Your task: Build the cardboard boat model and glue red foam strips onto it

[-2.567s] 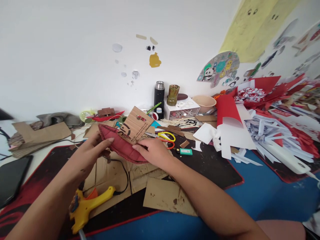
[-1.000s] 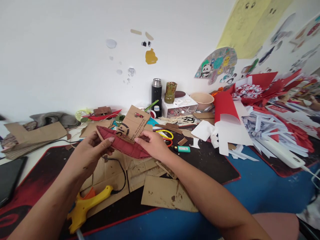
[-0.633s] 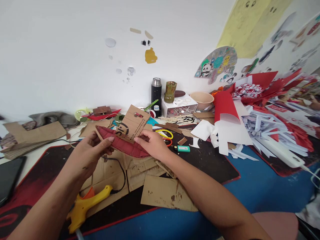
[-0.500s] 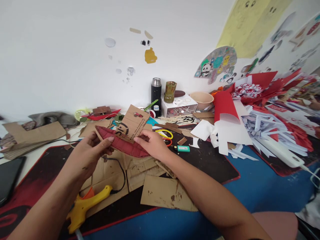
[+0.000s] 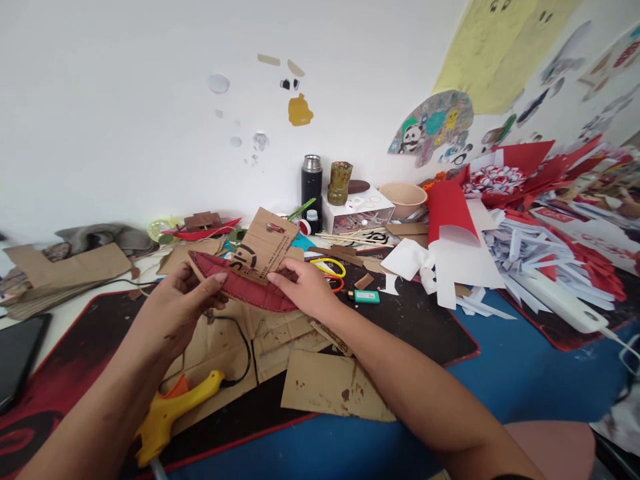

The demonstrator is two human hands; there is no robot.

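A dark red, boat-shaped cardboard piece [image 5: 241, 288] is held up over the desk, its left end pinched between the thumb and fingers of my left hand [image 5: 183, 300]. A printed brown cardboard piece [image 5: 267, 240] with a slot stands tilted against the red one. My right hand [image 5: 303, 283] pinches that brown piece at its lower right corner, close to the red piece's right end; its other fingers are hidden behind. Below my left hand lies a yellow hot glue gun [image 5: 195, 393] with an orange trigger. A stained cardboard rectangle [image 5: 335, 387] rests below my right forearm.
Scissors with yellow and red handles [image 5: 330, 268] and a teal-labelled lighter [image 5: 367, 297] lie right of my hands. Behind stand a black thermos [image 5: 312, 187] and a white box [image 5: 357, 217]. Paper strips [image 5: 545, 260] pile up at right; a phone [image 5: 23, 360] lies at left.
Hardly anything differs: the view has shifted very slightly, and both hands keep the same hold on the red and brown cardboard pieces.
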